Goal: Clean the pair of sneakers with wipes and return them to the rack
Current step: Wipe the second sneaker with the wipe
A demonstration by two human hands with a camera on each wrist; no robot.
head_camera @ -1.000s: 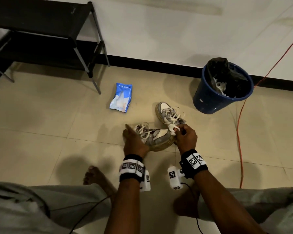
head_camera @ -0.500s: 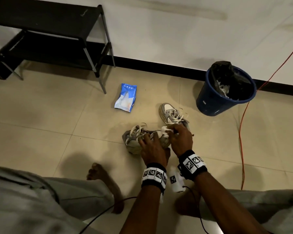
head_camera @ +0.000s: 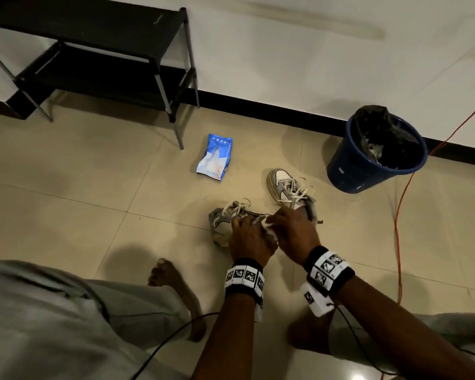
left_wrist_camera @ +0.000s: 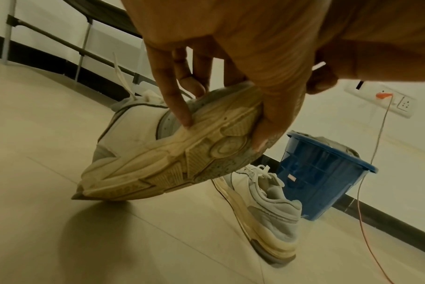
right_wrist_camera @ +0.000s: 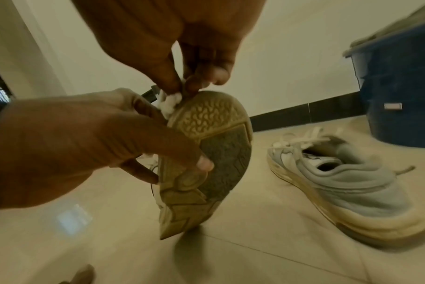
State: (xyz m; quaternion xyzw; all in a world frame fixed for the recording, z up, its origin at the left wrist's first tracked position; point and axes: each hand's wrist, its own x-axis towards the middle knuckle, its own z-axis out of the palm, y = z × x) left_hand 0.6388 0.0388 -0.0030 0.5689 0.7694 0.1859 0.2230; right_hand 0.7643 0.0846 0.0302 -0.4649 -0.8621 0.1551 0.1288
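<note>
On floor tiles, centre: held sneaker (left_wrist_camera: 172, 153), toe down, heel raised, sole outward; left hand (head_camera: 248, 239) curled round its heel. Right hand (head_camera: 292, 234) pinching crumpled white wipe (right_wrist_camera: 168, 103) against heel edge. Second sneaker (head_camera: 288, 192) just beside, upright. Step: wiping first shoe's heel, likely. Next: rub along the midsole, steadying the shoe. Rack (head_camera: 99, 58) unoccupied, well apart.

Glossy tiled floor (head_camera: 93, 187), rough rubber-soled sneaker (left_wrist_camera: 172, 157), glossy plastic bin (head_camera: 351, 171), matt metal rack (head_camera: 159, 86)
</note>
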